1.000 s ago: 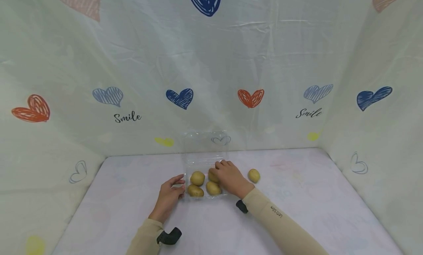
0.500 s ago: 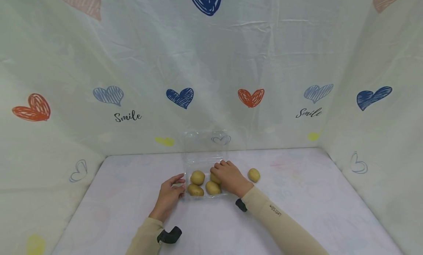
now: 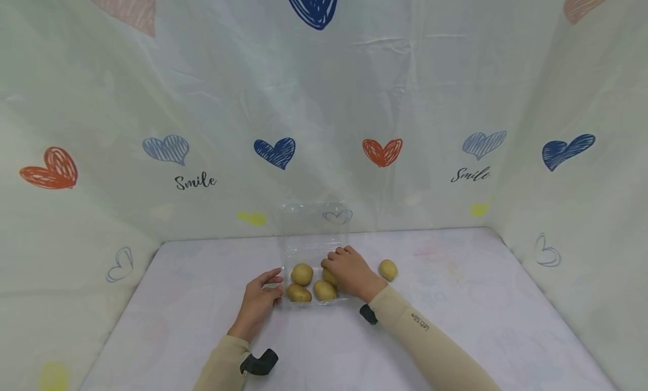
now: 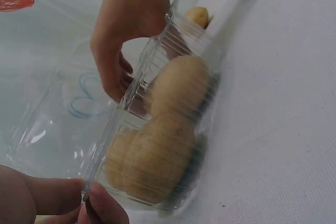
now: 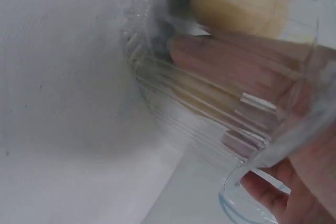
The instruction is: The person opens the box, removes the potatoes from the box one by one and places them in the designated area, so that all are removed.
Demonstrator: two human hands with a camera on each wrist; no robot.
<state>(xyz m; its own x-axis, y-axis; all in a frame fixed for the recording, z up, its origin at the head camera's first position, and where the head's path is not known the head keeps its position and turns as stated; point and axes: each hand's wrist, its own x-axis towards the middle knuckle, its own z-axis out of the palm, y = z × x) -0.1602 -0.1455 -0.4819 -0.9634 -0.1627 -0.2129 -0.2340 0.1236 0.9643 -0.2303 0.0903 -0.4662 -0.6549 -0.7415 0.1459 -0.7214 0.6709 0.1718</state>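
A clear plastic clamshell container (image 3: 310,255) stands open on the table, its lid (image 3: 314,225) upright at the back. Three potatoes (image 3: 301,274) lie uncovered inside it. My right hand (image 3: 338,266) reaches into the container's right half and curls over another potato (image 3: 330,277). In the right wrist view my fingers (image 5: 236,61) show through the ribbed wall, against a potato (image 5: 236,1). My left hand (image 3: 275,287) pinches the container's left rim (image 4: 92,184) between thumb and fingers (image 4: 68,200). One loose potato (image 3: 388,270) lies on the table, right of the container.
The white table (image 3: 455,312) is walled on three sides by pale cloth printed with hearts (image 3: 382,151). Bare tabletop (image 4: 283,129) stretches to both sides of the container and in front of it.
Hardly anything: both hands keep their places at the container, and the right hand has settled a touch lower over its potato.
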